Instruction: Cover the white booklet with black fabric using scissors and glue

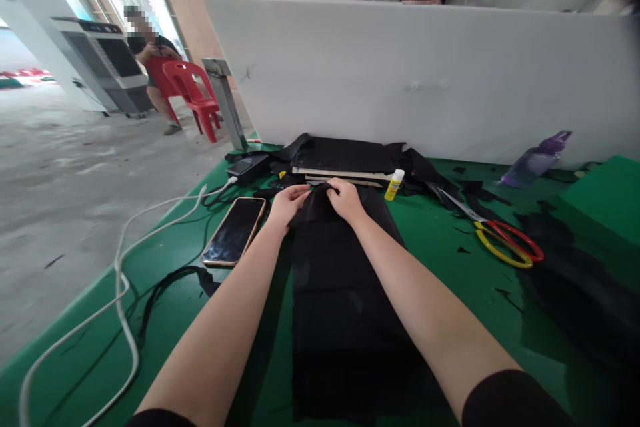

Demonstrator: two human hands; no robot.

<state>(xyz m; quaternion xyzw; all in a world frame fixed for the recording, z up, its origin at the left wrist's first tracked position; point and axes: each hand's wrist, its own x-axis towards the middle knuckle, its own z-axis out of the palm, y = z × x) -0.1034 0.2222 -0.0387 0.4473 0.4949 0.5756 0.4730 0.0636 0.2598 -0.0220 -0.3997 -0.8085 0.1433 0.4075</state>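
Observation:
A long piece of black fabric (pixel 340 300) lies on the green table between my forearms. At its far end my left hand (pixel 289 203) pinches the left corner, fingers pressed together. Close beside it, my right hand (pixel 346 199) grips the same far edge, which is raised a little between both hands. Just beyond them is a stack of boards or books (pixel 345 175) with more black cloth (pixel 350 155) over it. A yellow glue stick (pixel 395 185) with a white cap stands tilted to the right of my right hand.
Left of my arm are a phone (pixel 235 231), a white cable (pixel 120 267) and a black power adapter (pixel 249 168). Scissors (pixel 500 233) with red and yellow handles, black scraps and a purple bottle (pixel 535 161) lie right. A white panel (pixel 425 80) borders the back; a seated person (pixel 153 47) is beyond.

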